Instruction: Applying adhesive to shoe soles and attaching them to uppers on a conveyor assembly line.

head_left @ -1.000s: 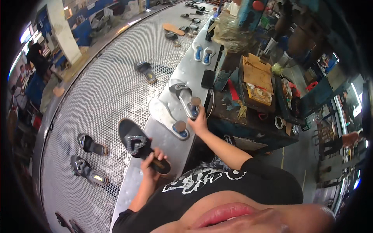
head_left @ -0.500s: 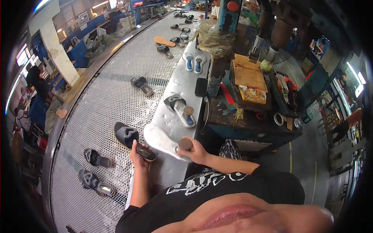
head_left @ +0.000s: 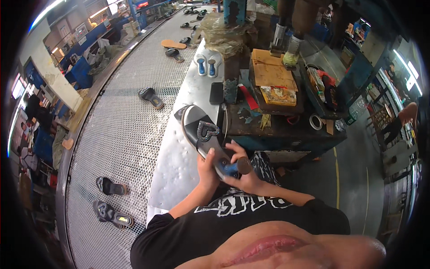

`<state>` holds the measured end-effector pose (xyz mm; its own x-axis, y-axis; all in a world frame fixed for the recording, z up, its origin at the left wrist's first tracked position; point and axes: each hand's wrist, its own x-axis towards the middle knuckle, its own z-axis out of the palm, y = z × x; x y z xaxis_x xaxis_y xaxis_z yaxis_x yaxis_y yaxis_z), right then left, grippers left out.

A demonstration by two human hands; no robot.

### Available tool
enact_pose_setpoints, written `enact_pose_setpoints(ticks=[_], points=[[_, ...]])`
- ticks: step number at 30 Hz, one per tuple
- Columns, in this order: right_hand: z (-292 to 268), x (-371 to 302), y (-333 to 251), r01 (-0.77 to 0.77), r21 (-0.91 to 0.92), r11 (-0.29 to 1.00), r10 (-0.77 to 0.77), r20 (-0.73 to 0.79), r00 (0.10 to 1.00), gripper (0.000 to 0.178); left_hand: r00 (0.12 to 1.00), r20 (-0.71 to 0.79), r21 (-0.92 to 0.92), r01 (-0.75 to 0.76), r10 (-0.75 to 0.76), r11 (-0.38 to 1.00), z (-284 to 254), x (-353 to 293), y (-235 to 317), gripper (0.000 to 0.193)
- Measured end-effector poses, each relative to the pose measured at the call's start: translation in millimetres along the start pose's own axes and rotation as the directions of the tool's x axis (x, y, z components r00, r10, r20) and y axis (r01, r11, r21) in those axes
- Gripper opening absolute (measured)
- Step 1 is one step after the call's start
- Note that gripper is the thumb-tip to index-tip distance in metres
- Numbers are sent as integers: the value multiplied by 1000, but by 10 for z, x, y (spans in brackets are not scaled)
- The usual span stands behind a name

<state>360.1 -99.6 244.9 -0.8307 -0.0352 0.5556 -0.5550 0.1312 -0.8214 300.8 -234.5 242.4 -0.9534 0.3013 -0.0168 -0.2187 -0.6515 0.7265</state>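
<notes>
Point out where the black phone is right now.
In the head view, the black phone lies at upper centre on the metal ledge, just below the two white-and-blue shoe forms and left of the red strip.

Head-worn fisheye faces down, held sandal (head_left: 205, 136) apparently near.

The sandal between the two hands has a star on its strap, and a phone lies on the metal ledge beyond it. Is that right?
Not quite: the head view shows a heart, not a star, on the strap of the sandal between the left hand and right hand. The phone does lie on the metal ledge beyond it.
</notes>
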Motion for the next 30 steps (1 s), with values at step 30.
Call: enact_pose_setpoints(ticks=[30], points=[[-2708,1332,1277,-288,-839,461,3,-323,946,73,623,458,867,-155,-634,474,-249,1,-805,39]])
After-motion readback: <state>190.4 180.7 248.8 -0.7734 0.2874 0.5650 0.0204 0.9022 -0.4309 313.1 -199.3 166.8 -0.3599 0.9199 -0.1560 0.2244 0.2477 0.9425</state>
